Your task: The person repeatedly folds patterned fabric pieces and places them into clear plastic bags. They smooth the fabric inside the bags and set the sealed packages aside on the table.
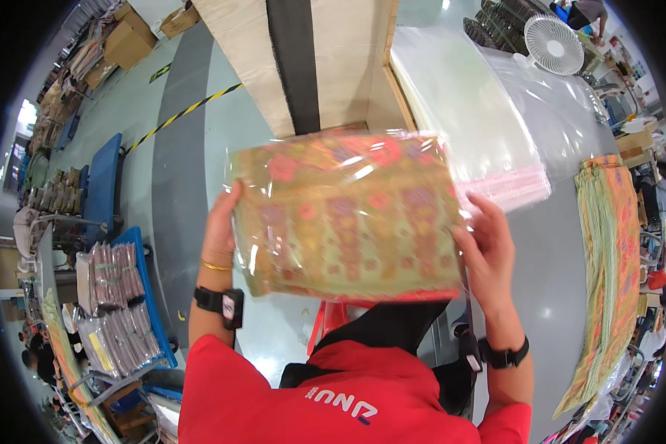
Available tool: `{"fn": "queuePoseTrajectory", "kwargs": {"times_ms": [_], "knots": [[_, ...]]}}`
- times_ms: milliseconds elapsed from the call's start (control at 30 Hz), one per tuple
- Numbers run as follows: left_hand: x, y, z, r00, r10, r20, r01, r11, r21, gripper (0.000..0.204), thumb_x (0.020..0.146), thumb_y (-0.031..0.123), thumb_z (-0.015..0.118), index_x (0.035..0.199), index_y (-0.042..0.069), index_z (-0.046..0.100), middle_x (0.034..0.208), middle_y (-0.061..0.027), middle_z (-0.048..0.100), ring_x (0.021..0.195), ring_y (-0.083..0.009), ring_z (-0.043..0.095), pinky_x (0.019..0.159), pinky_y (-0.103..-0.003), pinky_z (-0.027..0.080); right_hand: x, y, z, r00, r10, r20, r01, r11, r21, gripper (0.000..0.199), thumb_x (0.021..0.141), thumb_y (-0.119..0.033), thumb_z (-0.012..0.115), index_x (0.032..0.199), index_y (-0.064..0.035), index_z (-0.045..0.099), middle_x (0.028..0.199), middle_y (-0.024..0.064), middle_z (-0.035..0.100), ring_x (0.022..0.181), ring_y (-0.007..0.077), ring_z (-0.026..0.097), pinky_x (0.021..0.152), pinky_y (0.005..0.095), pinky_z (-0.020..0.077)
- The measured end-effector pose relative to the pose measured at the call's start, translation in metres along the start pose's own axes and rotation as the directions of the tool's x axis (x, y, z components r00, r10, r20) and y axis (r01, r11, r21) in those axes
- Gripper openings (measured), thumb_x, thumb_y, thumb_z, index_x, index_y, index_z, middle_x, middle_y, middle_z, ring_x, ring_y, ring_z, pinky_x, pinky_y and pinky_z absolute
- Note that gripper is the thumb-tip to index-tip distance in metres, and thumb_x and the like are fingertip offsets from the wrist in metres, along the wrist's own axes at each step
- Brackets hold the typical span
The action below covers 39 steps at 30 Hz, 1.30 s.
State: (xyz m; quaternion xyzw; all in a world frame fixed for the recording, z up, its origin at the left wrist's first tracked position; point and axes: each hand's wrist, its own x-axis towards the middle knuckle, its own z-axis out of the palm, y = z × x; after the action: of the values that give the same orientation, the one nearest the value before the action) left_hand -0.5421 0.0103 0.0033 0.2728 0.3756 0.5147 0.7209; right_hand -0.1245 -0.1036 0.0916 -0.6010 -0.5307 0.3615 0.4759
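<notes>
Clear plastic bag [348, 214] containing folded green-and-pink patterned cloth is held up between both hands. Left hand [220, 233] fingers grip its left edge; right hand [488, 248] fingers clasp its right edge. Motion blur obscures the pattern.

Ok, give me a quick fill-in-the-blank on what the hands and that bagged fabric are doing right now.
1. The patterned folded cloth is wrapped in a clear ____ bag.
2. The left hand and right hand grip the packet by its two ____.
3. A white ____ stands on the table at the far right.
4. The unbagged cloths lie in a ____ on the packet's right.

Missing words: plastic; sides; fan; stack
</notes>
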Motion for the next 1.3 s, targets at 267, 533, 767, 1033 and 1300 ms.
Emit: {"fn": "queuePoseTrajectory", "kwargs": {"times_ms": [267, 533, 767, 1033, 1300], "knots": [[0.192, -0.066, -0.144, 0.977, -0.086, -0.197, 0.131, 0.965, 0.226, 0.051, 0.106, 0.038, 0.063, 0.139, 0.000, 0.058, 0.122, -0.0113, 0.071, 0.106, -0.0197, 0.069, 0.089, -0.036, 0.059, 0.004, 0.029, -0.014, 0.998, 0.031, 0.063, -0.008, 0.944, -0.329, 0.023, 0.096, 0.000, 0.069, 0.120, -0.0012, 0.070, 0.091, 0.0030, 0.065, 0.071, 0.0100, 0.059, 0.069, 0.0243, 0.0488], [0.250, -0.184, -0.235, 0.815, 0.351, -0.461, 0.123, 0.673, 0.729, 0.078, 0.087, 0.031, 0.084, 0.147, -0.002, 0.048, 0.120, -0.0223, 0.072, 0.107, -0.0291, 0.068, 0.094, -0.042, 0.054, -0.197, 0.059, -0.133, 0.713, 0.476, -0.516, -0.651, 0.722, -0.233, 0.012, 0.100, -0.003, 0.063, 0.106, 0.0030, 0.072, 0.083, 0.0059, 0.070, 0.071, 0.0126, 0.067, 0.066, 0.0263, 0.0539], [0.232, -0.184, -0.211, 0.831, 0.554, -0.044, 0.069, -0.025, 0.997, 0.092, 0.087, 0.024, 0.086, 0.158, -0.002, 0.034, 0.143, -0.0268, 0.053, 0.128, -0.0428, 0.058, 0.109, -0.050, 0.048, -0.323, 0.120, -0.207, 0.452, 0.377, -0.808, -0.687, 0.725, -0.046, 0.014, 0.102, -0.010, 0.064, 0.099, 0.0003, 0.072, 0.074, 0.0040, 0.069, 0.065, 0.0097, 0.063, 0.058, 0.0250, 0.0505], [0.235, -0.076, 0.046, 0.528, 0.796, 0.295, -0.691, 0.202, 0.694, 0.043, 0.112, 0.020, 0.053, 0.144, -0.009, 0.049, 0.139, -0.0233, 0.057, 0.123, -0.0315, 0.061, 0.104, -0.041, 0.054, -0.367, 0.151, -0.224, 0.377, 0.042, -0.925, -0.789, 0.537, -0.297, 0.016, 0.096, -0.017, 0.072, 0.101, -0.0023, 0.069, 0.089, 0.0131, 0.070, 0.081, 0.0281, 0.068, 0.073, 0.0390, 0.0537], [0.144, -0.199, 0.427, 0.401, -0.017, 0.916, -0.860, 0.338, 0.383, 0.020, 0.099, 0.005, 0.068, 0.117, -0.003, 0.070, 0.109, -0.0105, 0.071, 0.099, -0.0198, 0.070, 0.087, -0.032, 0.057, -0.396, 0.175, -0.304, 0.162, 0.049, -0.986, -0.719, 0.690, -0.084, 0.010, 0.095, -0.010, 0.072, 0.098, -0.0025, 0.065, 0.083, 0.0102, 0.062, 0.076, 0.0243, 0.060, 0.071, 0.0352, 0.0497]]}}
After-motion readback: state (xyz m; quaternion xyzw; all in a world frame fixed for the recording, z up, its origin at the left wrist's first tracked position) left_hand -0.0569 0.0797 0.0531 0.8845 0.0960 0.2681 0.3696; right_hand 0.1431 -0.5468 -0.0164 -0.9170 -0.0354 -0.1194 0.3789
